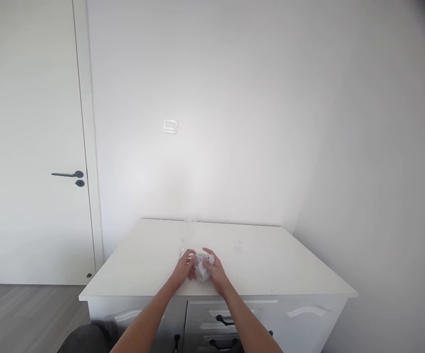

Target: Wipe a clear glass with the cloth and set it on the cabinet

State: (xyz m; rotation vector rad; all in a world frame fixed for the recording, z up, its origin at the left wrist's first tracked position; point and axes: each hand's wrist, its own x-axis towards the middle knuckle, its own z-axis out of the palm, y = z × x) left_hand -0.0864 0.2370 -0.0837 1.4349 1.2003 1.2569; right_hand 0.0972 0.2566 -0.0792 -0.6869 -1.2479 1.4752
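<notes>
- Left hand (186,264) and right hand (212,267) close together near the front-middle of the worktop (271,264), both closed around a crumpled white wad (202,267) held between them.
- Wad: pale, wrinkled, paper or cloth, cannot tell which; sits on or just above the worktop surface.
- Faint clear glass (188,233) stands behind the hands, near the back edge; hard to make out.
- Drawers with dark handles (224,321) below the worktop.
- Door (24,147) with dark lever (68,174) at left; wall switch (170,126) above.
</notes>
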